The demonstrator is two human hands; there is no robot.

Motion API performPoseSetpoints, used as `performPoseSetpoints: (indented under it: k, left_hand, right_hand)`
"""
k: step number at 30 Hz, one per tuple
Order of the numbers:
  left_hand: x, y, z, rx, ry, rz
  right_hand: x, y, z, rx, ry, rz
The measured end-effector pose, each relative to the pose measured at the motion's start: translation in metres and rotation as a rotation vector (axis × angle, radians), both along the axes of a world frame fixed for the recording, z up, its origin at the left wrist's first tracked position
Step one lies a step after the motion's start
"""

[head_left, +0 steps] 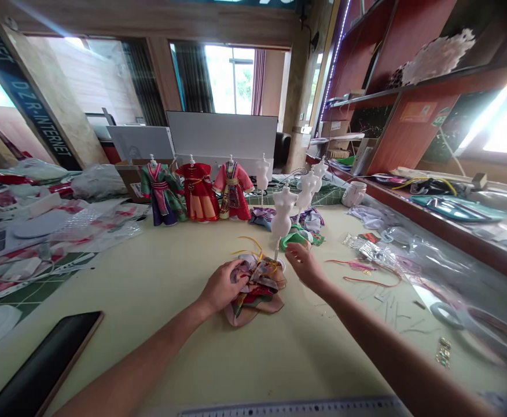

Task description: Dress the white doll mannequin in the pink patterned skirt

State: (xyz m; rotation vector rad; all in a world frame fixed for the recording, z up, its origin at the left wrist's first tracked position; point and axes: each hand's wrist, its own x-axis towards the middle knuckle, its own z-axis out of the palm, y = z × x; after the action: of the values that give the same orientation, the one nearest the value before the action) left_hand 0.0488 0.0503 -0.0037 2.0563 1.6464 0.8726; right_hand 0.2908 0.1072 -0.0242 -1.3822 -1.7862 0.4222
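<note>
Far left of the hands, a dark tablet (40,365) lies on the desk (149,336). The left hand (221,286) clasps a crumpled bundle of doll clothing (257,295), tangled with yellow cord (249,246). Just behind the bundle stands a white dress form (283,211), with clothed dress forms (231,191) farther back. The right hand (305,266) is open, holding nothing, just beside the white form's stem. Farther right lie a red cord (366,272) and clear plastic sheeting (410,255).

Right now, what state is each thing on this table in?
Left hand: resting on the garment.
Right hand: open, raised beside the form.
Crumpled printed garment: bunched, yellow cords across it.
Bare white dress form: upright, undressed.
Red doll dress: on its stand.
</note>
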Motion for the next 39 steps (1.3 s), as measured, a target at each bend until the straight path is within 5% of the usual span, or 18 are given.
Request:
performPoseSetpoints:
  k: [6, 18, 25, 32, 39]
  left_hand:
    - [0.013, -0.015, -0.017, 0.063, 0.105, -0.039]
    - [0.006, -0.086, 0.001, 0.031, 0.108, -0.143]
    - [0.011, -0.072, 0.014, 0.099, 0.136, -0.124]
    - [0.025, -0.05, 0.006, 0.144, 0.259, -0.265]
    - [0.011, -0.055, 0.003, 0.18, 0.305, -0.243]
  right_hand:
    - [-0.037, -0.002, -0.008, -0.12, 0.011, 0.052]
    - [-0.041, -0.047, -0.005, -0.164, 0.046, 0.166]
    - [-0.034, -0.048, 0.0, -0.146, 0.019, 0.167]
    - [-0.04, -0.05, -0.001, -0.113, -0.01, 0.125]
    - [-0.05, -0.036, -0.002, -0.105, -0.02, 0.119]
